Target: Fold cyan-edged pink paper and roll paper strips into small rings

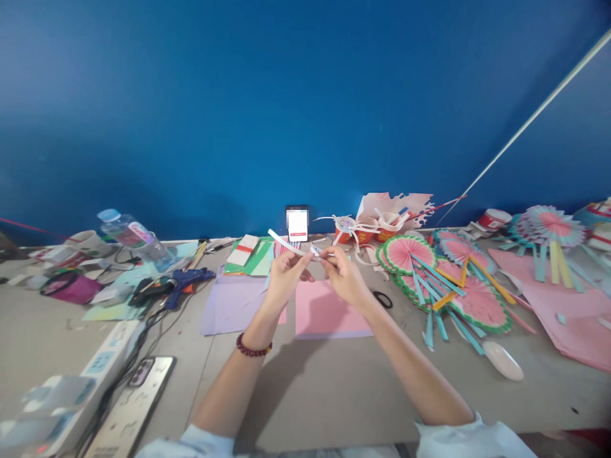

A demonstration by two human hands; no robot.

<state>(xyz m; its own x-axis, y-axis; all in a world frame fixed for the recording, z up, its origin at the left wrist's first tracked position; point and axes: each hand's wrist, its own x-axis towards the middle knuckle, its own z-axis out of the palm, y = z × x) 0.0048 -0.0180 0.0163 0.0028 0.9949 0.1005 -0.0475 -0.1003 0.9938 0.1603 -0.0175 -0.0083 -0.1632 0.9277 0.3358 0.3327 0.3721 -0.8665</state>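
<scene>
My left hand [285,275] and my right hand [344,275] are raised together above the grey table [334,381]. Both pinch a narrow white paper strip [286,243], which sticks out up and to the left from my fingertips. A dark red bead bracelet [252,348] circles my left wrist. Under my hands lie a pink paper sheet [324,312] and a lilac sheet [231,305].
Pink-and-green folded paper fans [449,280] with coloured sticks spread at the right. Red paper cups [367,228] and a phone [297,223] stand by the blue wall. A blue glue gun [188,280], a water bottle [136,238], a power strip [102,366] and a second phone [131,407] lie at the left.
</scene>
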